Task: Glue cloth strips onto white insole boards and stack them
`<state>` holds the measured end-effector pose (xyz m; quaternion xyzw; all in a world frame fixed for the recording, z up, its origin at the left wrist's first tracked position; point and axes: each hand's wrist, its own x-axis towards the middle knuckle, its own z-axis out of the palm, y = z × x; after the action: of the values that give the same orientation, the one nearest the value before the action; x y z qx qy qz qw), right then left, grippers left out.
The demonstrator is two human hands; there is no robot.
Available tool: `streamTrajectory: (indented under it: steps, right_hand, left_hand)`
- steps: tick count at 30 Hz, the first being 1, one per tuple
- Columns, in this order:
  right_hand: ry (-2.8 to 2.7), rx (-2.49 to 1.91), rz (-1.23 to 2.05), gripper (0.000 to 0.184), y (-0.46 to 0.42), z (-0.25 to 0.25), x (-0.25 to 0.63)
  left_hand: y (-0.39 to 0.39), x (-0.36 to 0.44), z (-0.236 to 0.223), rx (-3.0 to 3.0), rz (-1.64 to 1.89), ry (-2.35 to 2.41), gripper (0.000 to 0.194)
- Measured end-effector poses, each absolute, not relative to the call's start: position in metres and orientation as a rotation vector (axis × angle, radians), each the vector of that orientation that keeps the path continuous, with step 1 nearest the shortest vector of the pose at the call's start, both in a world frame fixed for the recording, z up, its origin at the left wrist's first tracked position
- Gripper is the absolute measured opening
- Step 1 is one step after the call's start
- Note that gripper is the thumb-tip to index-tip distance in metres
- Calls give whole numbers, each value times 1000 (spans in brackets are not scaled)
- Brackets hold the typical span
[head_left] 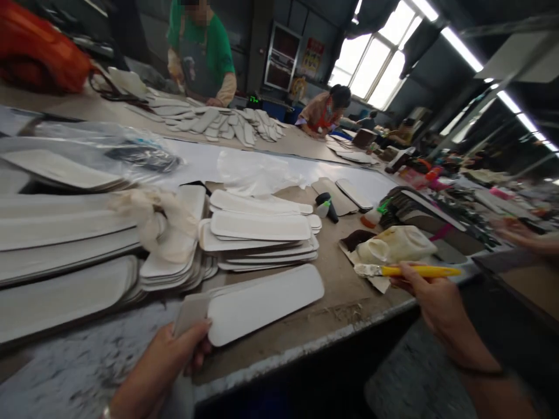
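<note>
My left hand (168,358) is closed on the near end of a long white flat piece (262,302) that lies on the table by its front edge. A grey piece (190,311) sits under my thumb beside it. My right hand (430,294) grips a yellow-handled brush (410,271), its glue-coated bristles pointing left over a scrap of card. Just behind the brush stands a cream glue container (397,244).
Stacks of white flat pieces (257,233) fill the middle and left of the table (332,279). A small black-capped bottle (325,205) and dark cut pieces (414,209) lie to the right. Two people work at the far side. Another person's hand (524,235) shows at right.
</note>
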<state>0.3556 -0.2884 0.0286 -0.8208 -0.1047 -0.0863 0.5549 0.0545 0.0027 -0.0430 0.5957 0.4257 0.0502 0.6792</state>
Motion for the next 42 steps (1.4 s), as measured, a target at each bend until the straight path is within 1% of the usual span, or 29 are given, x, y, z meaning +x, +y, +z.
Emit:
streamTrajectory:
  steps: [2, 4, 6, 8, 11, 17, 22, 24, 30, 33, 39, 42]
  right_hand:
    - [-265, -1795, 63, 39, -257, 24, 314]
    - [-394, -1746, 314, 34, -222, 20, 270]
    - [-520, -1678, 484, 31, -189, 15, 232]
    - [-596, -1624, 584, 30, -163, 10, 208]
    - [-621, -1613, 621, 30, -147, 3, 196]
    - [-591, -1724, 496, 27, -151, 13, 193]
    - [-692, -1709, 553, 28, -141, 9, 181]
    - [-705, -1753, 523, 28, -142, 3, 184]
    - [-755, -2024, 205, 30, -167, -3, 217]
    - [-787, -2149, 58, 30, -181, 0, 234]
    - [-907, -2240, -253, 23, -198, 6, 259]
    - [-984, -2217, -348, 16, -203, 6, 264]
  left_hand:
    - [5, 55, -36, 1313, 84, 917, 41]
    - [6, 55, -32, 1304, 68, 897, 41]
    - [6, 55, -31, 1296, 60, 884, 42]
    - [6, 54, -32, 1289, 57, 869, 42]
    - [6, 52, -34, 1274, 54, 851, 42]
    - [8, 52, -37, 1240, 54, 838, 43]
    - [8, 51, -38, 1242, 52, 831, 46]
    - [8, 51, -38, 1244, 58, 836, 46]
    - [6, 51, -34, 1264, 72, 873, 46]
    - [5, 50, -40, 1285, 96, 894, 49]
    - [4, 49, -70, 1313, 137, 930, 54]
    - [3, 47, -77, 1333, 162, 933, 55]
